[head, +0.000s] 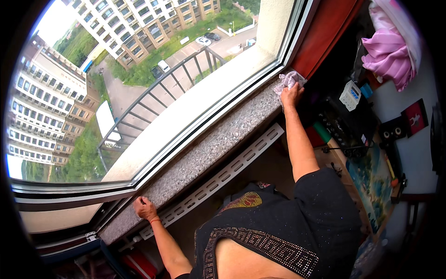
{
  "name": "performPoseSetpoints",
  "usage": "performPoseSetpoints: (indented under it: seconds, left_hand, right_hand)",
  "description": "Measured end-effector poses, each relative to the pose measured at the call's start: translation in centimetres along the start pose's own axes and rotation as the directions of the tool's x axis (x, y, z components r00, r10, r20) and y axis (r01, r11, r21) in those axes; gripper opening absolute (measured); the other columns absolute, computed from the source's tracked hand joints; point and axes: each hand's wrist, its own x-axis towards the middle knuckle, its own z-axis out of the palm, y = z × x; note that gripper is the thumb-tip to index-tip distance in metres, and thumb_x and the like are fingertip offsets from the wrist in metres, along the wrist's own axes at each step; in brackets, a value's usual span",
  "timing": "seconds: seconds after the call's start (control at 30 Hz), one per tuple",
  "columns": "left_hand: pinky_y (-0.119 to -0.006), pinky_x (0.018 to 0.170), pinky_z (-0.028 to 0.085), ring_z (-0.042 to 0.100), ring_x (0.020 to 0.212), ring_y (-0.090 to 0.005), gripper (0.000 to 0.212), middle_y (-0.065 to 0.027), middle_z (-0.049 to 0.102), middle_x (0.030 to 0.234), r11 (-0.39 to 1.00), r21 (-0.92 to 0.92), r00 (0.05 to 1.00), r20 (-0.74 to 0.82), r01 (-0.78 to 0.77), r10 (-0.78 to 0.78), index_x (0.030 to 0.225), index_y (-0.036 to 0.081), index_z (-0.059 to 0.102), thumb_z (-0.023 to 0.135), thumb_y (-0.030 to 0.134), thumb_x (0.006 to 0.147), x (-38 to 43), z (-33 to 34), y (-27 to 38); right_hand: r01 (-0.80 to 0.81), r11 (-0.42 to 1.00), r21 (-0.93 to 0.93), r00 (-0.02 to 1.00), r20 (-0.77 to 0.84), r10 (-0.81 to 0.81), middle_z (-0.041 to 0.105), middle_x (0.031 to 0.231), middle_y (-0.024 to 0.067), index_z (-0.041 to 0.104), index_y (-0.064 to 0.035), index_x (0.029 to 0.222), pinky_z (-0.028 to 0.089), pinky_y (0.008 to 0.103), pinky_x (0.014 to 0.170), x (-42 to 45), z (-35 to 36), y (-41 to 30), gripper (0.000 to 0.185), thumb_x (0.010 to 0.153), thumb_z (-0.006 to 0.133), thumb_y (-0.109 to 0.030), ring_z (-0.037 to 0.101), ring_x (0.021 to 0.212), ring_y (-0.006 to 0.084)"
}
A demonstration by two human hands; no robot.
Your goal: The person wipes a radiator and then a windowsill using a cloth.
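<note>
My right hand (292,96) is pressed on a crumpled pale pink cloth (290,81) at the far right end of the speckled granite window sill (212,150), against the corner by the window frame. The cloth bunches up past my fingertips. My left hand (145,208), with a thin red cord round its wrist, rests at the sill's left part, close to the frame's lower corner. Its fingers are curled; whether they hold anything cannot be seen.
A white slotted radiator top (223,181) runs below the sill. Behind the glass are a metal railing (156,90) and tall buildings. Right of me stand a cluttered desk with a white power socket block (350,96), a small speaker (393,132) and pink fabric (388,57). A red panel (322,35) adjoins the window.
</note>
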Motion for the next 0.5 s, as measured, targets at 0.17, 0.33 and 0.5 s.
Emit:
performPoseSetpoints:
  seconds: [0.17, 0.33, 0.5]
  left_hand:
    - [-0.044, 0.071, 0.045, 0.057, 0.081, -0.035, 0.01, -0.0145, 0.059, 0.083, 1.0, 0.006, 1.0, 0.006, -0.012, 0.012, 0.083, 0.006, 0.058, 0.058, 0.015, 0.079, 0.3, 0.1, -0.2]
    - [-0.045, 0.071, 0.045, 0.056, 0.081, -0.0351, 0.01, -0.0144, 0.058, 0.082, 0.999, 0.009, 0.999, -0.014, -0.037, 0.037, 0.082, 0.005, 0.057, 0.058, 0.014, 0.079, 0.1, -0.1, 0.0]
    - [-0.045, 0.072, 0.045, 0.056, 0.082, -0.0351, 0.01, -0.0146, 0.059, 0.082, 0.999, 0.017, 0.999, -0.01, -0.036, 0.036, 0.082, 0.005, 0.058, 0.058, 0.015, 0.079, 0.0, -0.3, 0.0]
  right_hand:
    - [-0.078, 0.994, -0.082, 0.996, 0.028, 0.081, 0.039, 0.129, 0.0322, 0.049, -0.0008, 0.123, 0.037, 0.049, 0.101, 4.3, 0.2, 0.9, 0.051, 0.077, 0.061, -0.019, 0.041, 0.12, 0.0463]
    - [0.4, 0.816, -0.417, 0.914, 0.243, -0.324, 0.039, 0.141, 0.013, 0.054, -0.0099, 0.121, 0.024, 0.0628, 0.103, 0.6, -1.7, -2.6, 0.044, 0.08, 0.057, -0.024, 0.03, 0.134, 0.0325]
    - [0.59, 0.767, -0.252, 0.785, 0.4, -0.472, 0.043, 0.14, 0.0096, 0.051, -0.0077, 0.123, 0.021, 0.0626, 0.104, -1.8, -2.0, -3.1, 0.046, 0.081, 0.056, -0.026, 0.033, 0.134, 0.0265]
